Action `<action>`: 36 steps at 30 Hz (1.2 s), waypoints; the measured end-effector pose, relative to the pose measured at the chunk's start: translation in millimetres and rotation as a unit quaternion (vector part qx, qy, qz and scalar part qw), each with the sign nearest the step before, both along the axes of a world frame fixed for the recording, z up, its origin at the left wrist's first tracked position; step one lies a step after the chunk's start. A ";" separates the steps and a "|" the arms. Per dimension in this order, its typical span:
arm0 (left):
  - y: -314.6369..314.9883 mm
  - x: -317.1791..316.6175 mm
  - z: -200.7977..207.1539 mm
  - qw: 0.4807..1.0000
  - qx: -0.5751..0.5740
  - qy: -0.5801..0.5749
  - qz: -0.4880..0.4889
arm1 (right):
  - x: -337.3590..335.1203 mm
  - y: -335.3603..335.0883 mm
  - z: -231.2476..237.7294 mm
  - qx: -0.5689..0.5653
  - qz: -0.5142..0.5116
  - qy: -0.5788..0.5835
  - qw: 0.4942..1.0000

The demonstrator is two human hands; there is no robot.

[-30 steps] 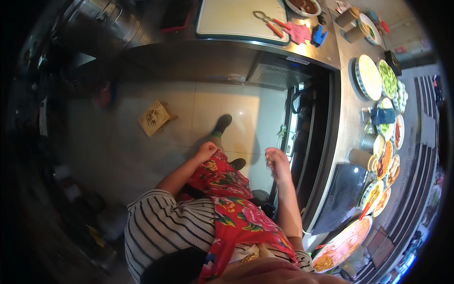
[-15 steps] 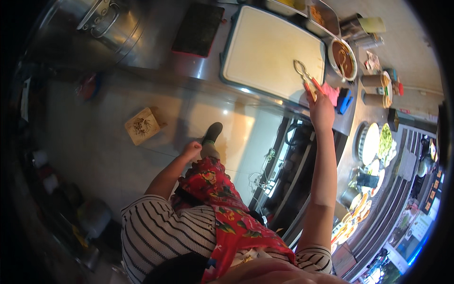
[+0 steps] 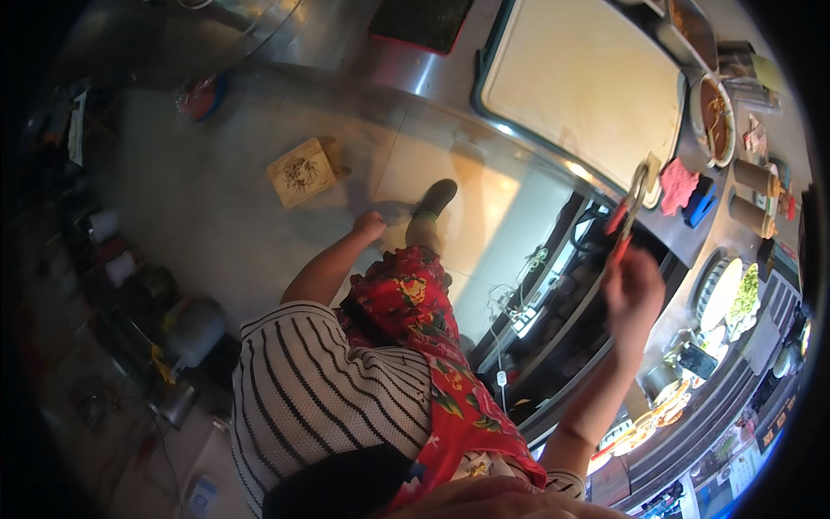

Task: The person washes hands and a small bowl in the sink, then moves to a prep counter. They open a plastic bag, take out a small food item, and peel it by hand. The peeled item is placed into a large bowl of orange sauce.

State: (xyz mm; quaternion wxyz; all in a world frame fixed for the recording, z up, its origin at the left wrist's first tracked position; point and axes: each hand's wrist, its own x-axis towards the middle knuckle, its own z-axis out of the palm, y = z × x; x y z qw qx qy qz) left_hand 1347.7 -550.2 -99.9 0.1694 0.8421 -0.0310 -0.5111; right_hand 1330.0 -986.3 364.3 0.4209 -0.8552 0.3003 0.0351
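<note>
My right hand [image 3: 634, 290] is closed around the red handles of a pair of metal tongs [image 3: 638, 195]. The tongs point away from me, their tips by the near right corner of a large cream cutting board [image 3: 588, 78] on the steel counter. Close to the tips lie a crumpled pink cloth [image 3: 679, 184] and a blue item [image 3: 702, 203]. Over the floor hangs my left hand [image 3: 370, 227], its fingers curled in a fist with nothing visible in it.
Right of the board stands a bowl of brown sauce [image 3: 716, 121] with a utensil in it. A black slab [image 3: 424, 22] lies on the counter to the left. A square box [image 3: 303, 173] sits on the floor. Plates of food [image 3: 719, 290] line the right side.
My right hand has drawn the tongs back toward me, off the middle of the board. The view has shifted, so the counter now sits higher and further right. My left hand remains curled.
</note>
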 end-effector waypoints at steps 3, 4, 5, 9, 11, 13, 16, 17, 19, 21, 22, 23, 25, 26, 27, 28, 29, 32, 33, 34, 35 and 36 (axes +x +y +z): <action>-5.9 -6.6 -30.1 0.995 0.064 -0.040 -0.065 | -73.0 44.6 -38.9 0.057 0.053 0.038 0.996; -4.6 -5.3 -46.0 0.992 0.043 -0.071 -0.091 | -94.7 62.2 -66.6 0.062 0.049 0.049 0.996; -1.0 -3.6 -64.5 0.988 0.048 -0.079 -0.126 | -118.2 80.5 -92.3 0.136 -0.029 0.109 0.984; 17.8 35.1 -185.3 0.935 0.075 -0.129 -0.321 | -207.1 130.5 -232.0 0.194 -0.116 0.193 0.955; 26.8 71.7 -260.8 0.916 0.083 -0.172 -0.354 | -251.0 131.5 -314.9 0.179 -0.148 0.174 0.957; 27.7 97.6 -325.4 0.891 0.114 -0.179 -0.400 | -297.5 126.1 -375.8 0.190 -0.136 0.226 0.946; 14.4 121.1 -393.0 0.889 0.209 -0.049 -0.404 | -349.3 97.8 -466.1 0.202 -0.267 0.238 0.912; 13.4 119.6 -403.1 0.884 0.266 -0.019 -0.384 | -361.9 96.4 -485.3 0.210 -0.308 0.241 0.896; 11.8 113.1 -408.9 0.897 0.273 0.007 -0.348 | -381.3 91.8 -515.9 0.223 -0.325 0.301 0.869; 10.7 108.5 -403.4 0.960 0.192 0.058 -0.196 | -392.5 87.2 -539.6 0.220 -0.359 0.280 0.862; 9.5 109.4 -399.7 0.932 0.243 0.065 -0.260 | -395.7 84.5 -549.2 0.196 -0.334 0.234 0.892; 7.1 113.8 -396.5 0.898 0.290 0.070 -0.322 | -396.8 83.2 -556.0 0.162 -0.331 0.211 0.905; -0.8 128.7 -397.4 0.811 0.378 0.073 -0.441 | -396.3 75.5 -569.2 0.181 -0.310 0.219 0.907; -5.0 136.6 -401.3 0.760 0.419 0.066 -0.492 | -394.4 70.1 -576.0 0.187 -0.302 0.209 0.911; -8.6 143.2 -407.7 0.704 0.459 0.059 -0.539 | -392.8 62.7 -582.5 0.203 -0.284 0.195 0.917; -10.7 145.5 -416.8 0.664 0.479 0.061 -0.571 | -390.4 55.6 -588.8 0.199 -0.288 0.188 0.918; -9.4 142.9 -425.8 0.623 0.497 0.065 -0.601 | -388.2 47.8 -595.9 0.182 -0.296 0.181 0.920; 7.4 101.9 -455.2 0.622 0.476 0.052 -0.619 | -382.0 31.0 -610.7 0.149 -0.311 0.175 0.922; 17.5 81.0 -460.2 0.616 0.427 0.072 -0.658 | -380.3 28.9 -613.0 0.188 -0.302 0.170 0.919; 28.4 52.8 -462.1 0.647 0.381 0.059 -0.658 | -379.4 27.1 -614.2 0.200 -0.306 0.162 0.916; 34.7 29.8 -464.4 0.670 0.331 0.022 -0.664 | -379.9 25.7 -613.6 0.223 -0.294 0.139 0.919; 38.6 5.5 -464.5 0.694 0.303 0.036 -0.653 | -379.8 24.9 -613.8 0.194 -0.265 0.124 0.936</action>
